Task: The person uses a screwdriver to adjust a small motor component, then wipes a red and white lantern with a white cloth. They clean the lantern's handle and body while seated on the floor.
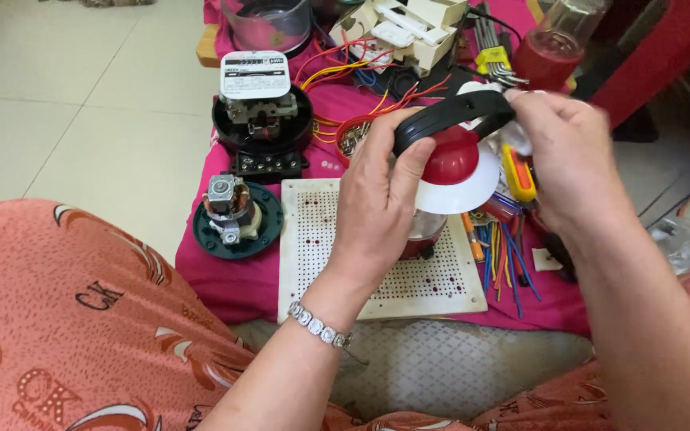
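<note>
On the far left sat a green round base with a small bare electric motor (pixel 233 214) on the magenta cloth (pixel 225 279), and behind it a black round electricity meter with its cover off (pixel 259 112). Next across came the white perforated plastic board (pixel 313 239), lying flat and untouched. Over it the left hand (pixel 377 199) was up, thumb and fingers clasped round the black curved plastic handle (pixel 449 116) of a red domed appliance part with a white disc flange (pixel 458 172). That part was held in the air, clear of the board. The right hand (pixel 573 156) pinched closed at the handle's far end, blurred; what it gripped there could not be told. Loose coloured wires (pixel 505 255) lay beneath. The piece looked mid-handling, not yet set down.
</note>
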